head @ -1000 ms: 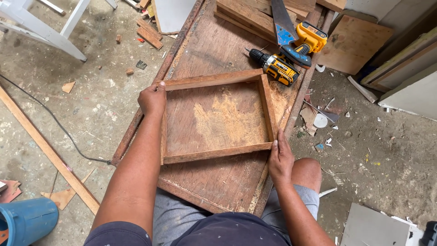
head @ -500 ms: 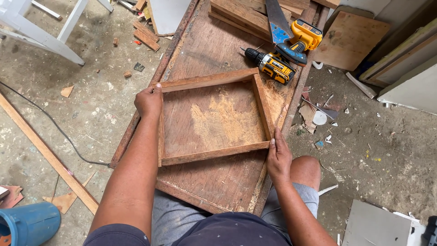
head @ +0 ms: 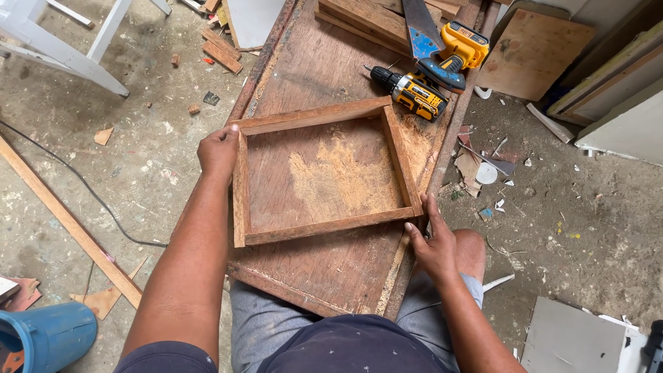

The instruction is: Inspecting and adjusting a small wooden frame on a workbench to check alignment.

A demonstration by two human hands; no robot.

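From the head view, you are looking down at a wooden frame (head: 323, 173) lying flat on a worn brown board (head: 331, 266) that serves as your counter and rests across your lap. The frame is a rectangle of four thin strips, turned slightly so its far right corner points toward the tools.

Your left hand (head: 219, 152) grips the frame's far left corner, the fingers curled over the outside of the strip and holding it. Your right hand (head: 431, 243) sits at the near right corner, its fingers narrow and mostly straight, the fingertips pressed against the outer edge of the frame where the near and right strips meet. Pale sawdust (head: 338, 181) lies on the board inside the frame.

Just beyond the frame's far right corner lies a yellow and black drill (head: 407, 91), near it but not touching as far as you can see. A handsaw with a blue handle (head: 425, 38) lies past the drill, beside a second yellow tool (head: 464, 43) at the board's right edge. Stacked planks (head: 362, 19) sit at the far end.

On the concrete floor to your left are a long wooden strip (head: 65, 221), a black cable (head: 83, 185) and a blue bucket (head: 45, 337) at the near corner. Scraps of wood and paper litter (head: 483, 166) the floor on the right.
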